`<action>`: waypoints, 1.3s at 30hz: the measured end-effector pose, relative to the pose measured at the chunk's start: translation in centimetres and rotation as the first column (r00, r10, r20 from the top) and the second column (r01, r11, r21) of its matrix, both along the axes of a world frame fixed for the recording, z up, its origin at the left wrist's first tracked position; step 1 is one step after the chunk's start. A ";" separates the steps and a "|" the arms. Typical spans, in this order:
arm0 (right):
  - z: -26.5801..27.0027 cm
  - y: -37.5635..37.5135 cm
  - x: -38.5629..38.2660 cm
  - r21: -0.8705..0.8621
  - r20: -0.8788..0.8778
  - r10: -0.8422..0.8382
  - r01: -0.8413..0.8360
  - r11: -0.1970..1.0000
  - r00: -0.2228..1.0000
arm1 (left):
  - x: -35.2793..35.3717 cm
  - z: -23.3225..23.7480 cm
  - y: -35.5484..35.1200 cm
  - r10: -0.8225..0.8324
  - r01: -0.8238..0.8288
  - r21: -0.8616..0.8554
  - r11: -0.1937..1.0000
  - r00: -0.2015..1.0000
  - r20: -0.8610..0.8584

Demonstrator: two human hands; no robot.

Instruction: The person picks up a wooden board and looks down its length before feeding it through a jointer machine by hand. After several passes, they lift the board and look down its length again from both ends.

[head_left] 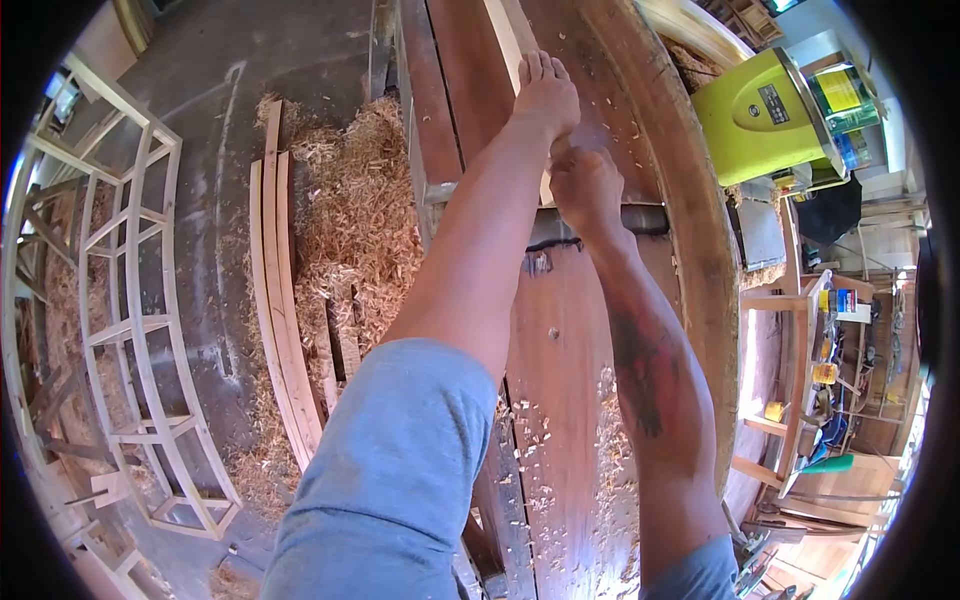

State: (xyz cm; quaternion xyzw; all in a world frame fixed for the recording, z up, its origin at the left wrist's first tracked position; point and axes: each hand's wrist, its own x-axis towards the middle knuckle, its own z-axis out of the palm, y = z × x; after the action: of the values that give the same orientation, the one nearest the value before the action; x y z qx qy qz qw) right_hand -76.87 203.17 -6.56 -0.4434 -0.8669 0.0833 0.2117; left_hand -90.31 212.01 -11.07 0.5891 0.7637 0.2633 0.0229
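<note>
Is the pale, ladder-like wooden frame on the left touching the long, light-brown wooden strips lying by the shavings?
Apart. The head view shows dark floor between the frame and the strips.

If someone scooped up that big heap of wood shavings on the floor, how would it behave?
The shavings would probably feel light for their bulk, being thin curls piled loosely. They'd likely spill rather than lift as one lump, since nothing visible binds them. Pushed, the heap would probably spread against the long wooden strips beside it.
</note>
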 end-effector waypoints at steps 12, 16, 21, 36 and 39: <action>-1.3 -16.3 14.2 -0.145 -0.067 0.091 -0.100 0.984 0.994 | 14.2 1.3 -18.6 0.008 -0.003 0.040 0.999 0.993 -0.120; 0.2 -30.3 24.9 -0.144 -0.045 -0.010 0.004 0.990 0.999 | 25.6 1.5 -31.5 -0.069 0.055 0.093 0.994 0.986 0.153; 1.9 -48.1 41.1 -0.219 0.099 -0.080 0.100 0.971 0.992 | 41.6 4.2 -49.2 -0.085 0.098 -0.092 0.991 0.987 0.133; 1.9 -39.8 34.5 -0.129 0.014 -0.079 0.080 0.988 0.997 | 36.1 3.5 -40.9 -0.064 0.069 -0.036 0.997 0.990 0.125; 0.0 -32.1 28.2 -0.089 -0.017 -0.099 0.097 0.991 0.995 | 29.4 3.1 -33.3 -0.021 0.021 0.008 1.000 0.997 0.072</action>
State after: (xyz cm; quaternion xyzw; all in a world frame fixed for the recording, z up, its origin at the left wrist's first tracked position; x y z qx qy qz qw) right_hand -48.65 171.09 -6.53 -0.4934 -0.8373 0.1158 0.2049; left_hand -60.95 178.75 -7.97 0.5873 0.7552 0.2867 0.0510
